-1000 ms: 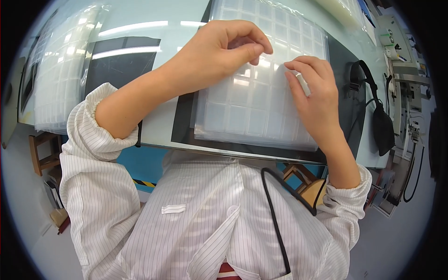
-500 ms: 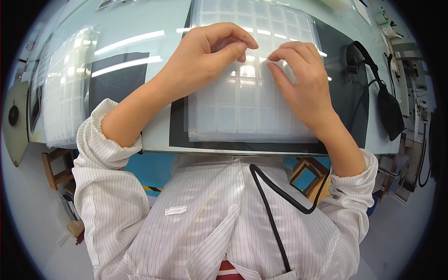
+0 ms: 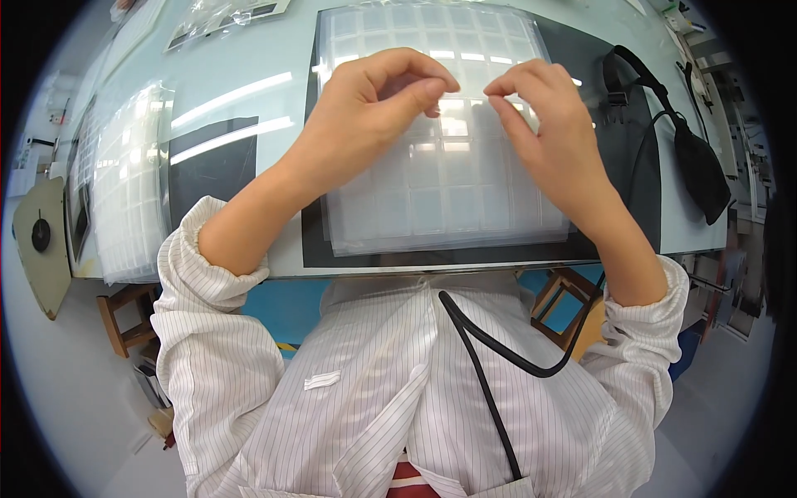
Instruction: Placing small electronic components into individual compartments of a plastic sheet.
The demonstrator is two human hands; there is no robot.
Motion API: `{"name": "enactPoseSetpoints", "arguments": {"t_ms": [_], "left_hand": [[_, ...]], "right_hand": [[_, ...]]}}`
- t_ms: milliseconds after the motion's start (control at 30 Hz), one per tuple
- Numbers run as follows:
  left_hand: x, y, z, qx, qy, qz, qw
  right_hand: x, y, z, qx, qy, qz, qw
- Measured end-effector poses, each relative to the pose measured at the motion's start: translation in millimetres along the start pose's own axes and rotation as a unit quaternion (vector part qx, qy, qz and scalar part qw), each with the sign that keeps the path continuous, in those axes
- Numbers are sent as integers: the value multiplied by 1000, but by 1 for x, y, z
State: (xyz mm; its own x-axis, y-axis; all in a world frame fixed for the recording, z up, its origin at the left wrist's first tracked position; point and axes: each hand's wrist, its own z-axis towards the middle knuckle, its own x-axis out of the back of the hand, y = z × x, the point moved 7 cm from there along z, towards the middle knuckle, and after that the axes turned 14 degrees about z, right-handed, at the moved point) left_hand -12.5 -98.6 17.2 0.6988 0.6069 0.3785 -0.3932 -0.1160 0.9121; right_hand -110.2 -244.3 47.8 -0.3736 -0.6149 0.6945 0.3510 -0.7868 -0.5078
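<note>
A stack of clear plastic sheets (image 3: 448,203), marked off in a grid of square pockets, lies on a black mat (image 3: 618,174) at the table's front. Over its middle, my left hand (image 3: 378,104) is curled, with thumb and forefinger brought close together. My right hand (image 3: 552,133) faces it a short gap away, its thumb and forefinger tips almost touching in a pinch. Whatever either pinch holds is too small or too clear to make out. Glare from the lamps covers the sheets between the fingertips.
Another stack of clear pocketed sheets (image 3: 129,187) lies at the left, beside a dark panel (image 3: 212,170). A black strap with a pouch (image 3: 697,166) rests on the right. Crinkled clear film (image 3: 220,17) is at the back left. A black cable (image 3: 490,407) hangs down my front.
My right hand has moved slightly right, widening the gap between the hands. The left hand keeps its curled pose. The whole view has shifted a little.
</note>
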Motion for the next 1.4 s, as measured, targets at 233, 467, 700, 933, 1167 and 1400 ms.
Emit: {"name": "enactPoseSetpoints", "arguments": {"t_ms": [233, 467, 700, 933, 1167, 1400], "left_hand": [[-6, -5, 7, 84, -23, 1, 996], [-16, -5, 21, 80, 5, 7, 997], [-19, -12, 22, 93, -24, -10, 995], [-28, 5, 18, 9, -40, 69, 997], [-22, -8, 22, 24, -19, -21, 999], [-21, -8, 20, 36, -34, -12, 999]], "right_hand": [[-4, 0, -9, 44, -3, -60, 997], [-2, 2, -9, 46, 7, -28, 999], [-3, 8, -6, 25, -4, -5, 1000], [21, -5, 9, -11, -15, 154, 988], [15, 21, -18, -35, -16, -19, 999], [17, 15, -16, 22, -26, -45, 998]]}}
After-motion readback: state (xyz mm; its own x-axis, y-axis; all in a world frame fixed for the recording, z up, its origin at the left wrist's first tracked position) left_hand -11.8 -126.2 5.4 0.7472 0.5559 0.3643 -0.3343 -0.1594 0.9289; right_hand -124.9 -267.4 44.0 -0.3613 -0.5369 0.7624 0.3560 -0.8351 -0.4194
